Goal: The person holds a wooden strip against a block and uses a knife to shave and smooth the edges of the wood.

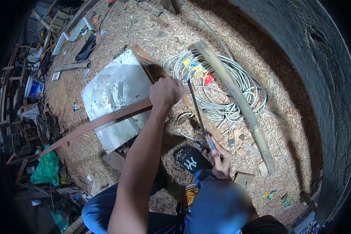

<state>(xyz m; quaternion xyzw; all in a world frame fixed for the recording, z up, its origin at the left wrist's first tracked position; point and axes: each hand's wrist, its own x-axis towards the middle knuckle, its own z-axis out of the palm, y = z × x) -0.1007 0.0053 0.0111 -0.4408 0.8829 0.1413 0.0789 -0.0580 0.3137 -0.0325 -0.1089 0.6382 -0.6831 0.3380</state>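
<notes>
My left hand is closed in a fist round a long reddish-brown wooden strip, near its right end. The strip lies across a worn whitish board and runs out to the lower left. In my right hand is a handsaw, its fingers wrapped round the handle. The dark, narrow saw blade is seen nearly edge-on and slants up to the strip's end, just right of my left fist. An angled brown wooden piece stands behind that fist.
A coil of grey cable lies on shavings to the right, with a pole across it. A dark curved wall bounds the right side. Scrap wood and a green plastic bag sit at left. My shoe is below the blade.
</notes>
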